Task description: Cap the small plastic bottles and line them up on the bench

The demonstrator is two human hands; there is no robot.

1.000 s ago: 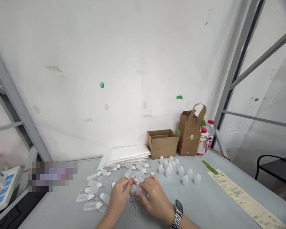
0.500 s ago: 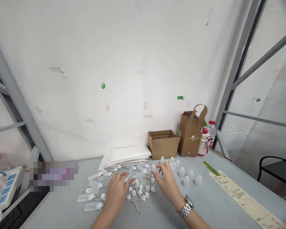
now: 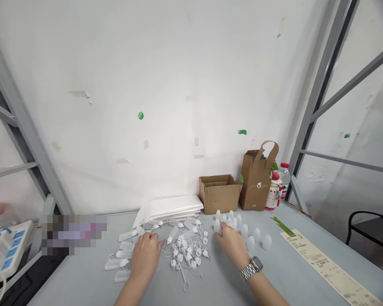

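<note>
My right hand (image 3: 231,244) has its thumb and fingers closed on a small frosted domed piece (image 3: 217,226), at the left edge of a group of similar upright pieces (image 3: 257,234). To the left, my left hand (image 3: 146,255) reaches over translucent squeeze bottles (image 3: 125,236) lying on their sides. Its thumb stands apart from the bent fingers, whose tips partly hide the bottles beneath. Between the hands lies a loose pile of white nozzle tips with looped cap straps (image 3: 189,253). More squeeze bottles (image 3: 187,235) lie behind that pile.
White padded envelopes (image 3: 170,205) are stacked against the wall beside an open cardboard box (image 3: 221,195). A brown paper bag (image 3: 254,187) and bottles (image 3: 284,178) stand at the back right. A printed paper strip (image 3: 325,263) lies right, a power strip (image 3: 14,250) left.
My right hand has moved right and slightly down, from beside the pile to the upright domed pieces. My left hand has drawn back left from the nozzle pile to over the bottles.
</note>
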